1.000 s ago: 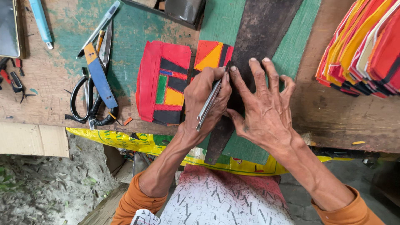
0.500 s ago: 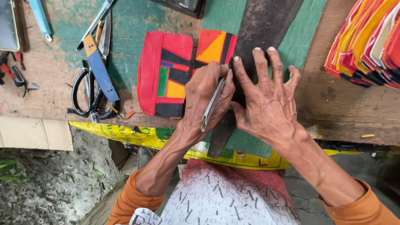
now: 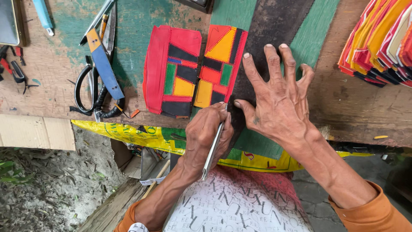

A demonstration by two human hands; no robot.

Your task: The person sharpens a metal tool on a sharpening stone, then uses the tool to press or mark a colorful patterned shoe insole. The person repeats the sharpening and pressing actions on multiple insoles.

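Worn green-painted wooden bench (image 3: 64,64), dirt floor (image 3: 51,189) below; left hand (image 3: 206,133) pinches a metal tool (image 3: 213,150), seemingly a blade, right hand (image 3: 279,99) spread

The left hand (image 3: 206,133) with its metal blade (image 3: 213,150) has slid down the dark strip (image 3: 266,38) toward the table edge.

One camera sits on the person's head. It looks straight down, close to the wooden workbench (image 3: 51,73), with both hands in the middle and the ground below.
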